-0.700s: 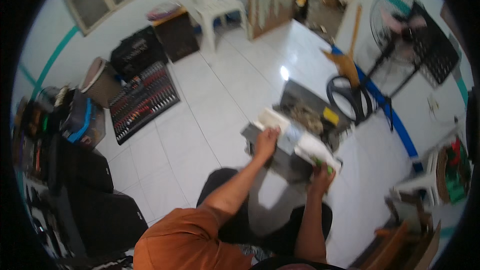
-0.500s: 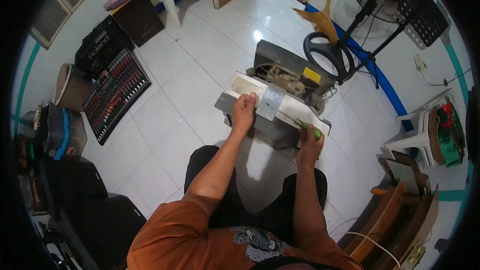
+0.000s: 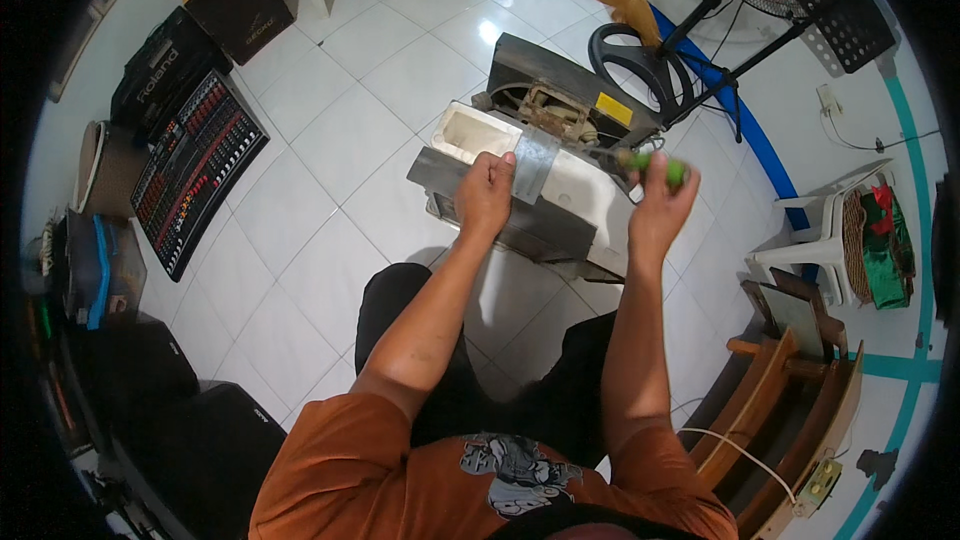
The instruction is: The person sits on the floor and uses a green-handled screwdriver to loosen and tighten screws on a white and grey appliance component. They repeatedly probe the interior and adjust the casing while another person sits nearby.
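Observation:
On the floor before my knees stands a boxy, opened appliance (image 3: 600,210) with a worn off-white tray-like top and dark grey sides. A grey metal plate (image 3: 536,162) lies across the middle of that top. My left hand (image 3: 484,198) grips the near edge beside the plate, thumb on top, its curled fingers partly hidden. In my right hand (image 3: 655,218), above the appliance's right end, is a green-handled screwdriver (image 3: 674,173). Its shaft points left toward the plate; motion blurs the tip.
A dark casing with exposed workings (image 3: 555,110) adjoins the appliance's far side. Beyond it are a broom (image 3: 630,5) and a fan stand's round base (image 3: 612,58). An audio mixer (image 3: 195,175) lies at left, near black speakers (image 3: 200,440). Wooden furniture (image 3: 765,425) stands at right.
My right hand has lifted and moved right and away from me with the screwdriver, off the appliance's right end. My left hand keeps its grip. The whole view has shifted slightly.

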`<state>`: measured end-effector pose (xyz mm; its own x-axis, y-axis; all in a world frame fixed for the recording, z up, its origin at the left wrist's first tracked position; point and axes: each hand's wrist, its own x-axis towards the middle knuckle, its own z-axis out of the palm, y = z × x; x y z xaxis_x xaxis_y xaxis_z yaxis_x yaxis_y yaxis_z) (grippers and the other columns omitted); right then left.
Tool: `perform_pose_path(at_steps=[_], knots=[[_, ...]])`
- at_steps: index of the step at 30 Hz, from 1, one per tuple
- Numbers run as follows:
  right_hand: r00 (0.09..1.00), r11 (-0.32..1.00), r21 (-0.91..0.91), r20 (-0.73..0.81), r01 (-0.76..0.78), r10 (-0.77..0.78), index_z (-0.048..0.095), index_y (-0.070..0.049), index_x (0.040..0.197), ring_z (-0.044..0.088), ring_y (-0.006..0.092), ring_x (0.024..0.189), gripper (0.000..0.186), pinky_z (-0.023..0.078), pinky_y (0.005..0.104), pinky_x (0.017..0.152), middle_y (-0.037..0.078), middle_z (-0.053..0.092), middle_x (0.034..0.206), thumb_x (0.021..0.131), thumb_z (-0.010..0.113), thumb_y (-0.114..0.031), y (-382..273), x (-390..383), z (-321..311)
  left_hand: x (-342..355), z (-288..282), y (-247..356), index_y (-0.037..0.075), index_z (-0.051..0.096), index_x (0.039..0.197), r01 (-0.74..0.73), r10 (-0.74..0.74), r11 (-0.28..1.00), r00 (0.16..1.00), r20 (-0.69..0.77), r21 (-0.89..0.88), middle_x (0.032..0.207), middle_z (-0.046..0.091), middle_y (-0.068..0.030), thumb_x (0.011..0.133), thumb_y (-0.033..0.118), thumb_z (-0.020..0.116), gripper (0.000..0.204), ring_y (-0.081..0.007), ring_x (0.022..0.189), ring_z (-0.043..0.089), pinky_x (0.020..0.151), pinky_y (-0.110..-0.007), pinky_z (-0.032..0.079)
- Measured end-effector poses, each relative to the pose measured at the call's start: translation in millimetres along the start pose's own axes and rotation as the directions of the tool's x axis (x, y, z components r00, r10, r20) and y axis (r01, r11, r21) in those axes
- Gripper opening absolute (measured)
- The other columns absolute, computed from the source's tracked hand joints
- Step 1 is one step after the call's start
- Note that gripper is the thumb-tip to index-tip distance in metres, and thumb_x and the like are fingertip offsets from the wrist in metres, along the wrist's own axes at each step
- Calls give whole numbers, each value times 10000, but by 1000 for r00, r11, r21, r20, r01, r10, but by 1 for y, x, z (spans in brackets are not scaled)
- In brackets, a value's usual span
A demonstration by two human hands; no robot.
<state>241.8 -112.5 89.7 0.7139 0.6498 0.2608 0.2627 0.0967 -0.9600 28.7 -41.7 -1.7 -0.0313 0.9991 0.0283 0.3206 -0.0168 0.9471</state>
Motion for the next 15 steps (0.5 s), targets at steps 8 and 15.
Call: perform_pose_path(at_steps=[8,15], knots=[[940,817,-467,209,337,-268,501,-102,1314,758,379,829,420,560,489,752,201,735,913,1070,679,-395,-22,65,55,-1,0,-3,66,661,902,-27,27,1000,1000,8,1,721,654,-98,1072,549,609,515,-296,680,643,671,-442,492],[912,781,-474,245,408,-328,484,-125,1323,755,395,809,408,559,519,752,192,735,906,1072,674,-385,-15,69,62,2,-2,-7,85,665,924,-7,7,1000,1000,29,16,749,677,-112,1071,558,608,499,-329,707,663,681,-458,498]])
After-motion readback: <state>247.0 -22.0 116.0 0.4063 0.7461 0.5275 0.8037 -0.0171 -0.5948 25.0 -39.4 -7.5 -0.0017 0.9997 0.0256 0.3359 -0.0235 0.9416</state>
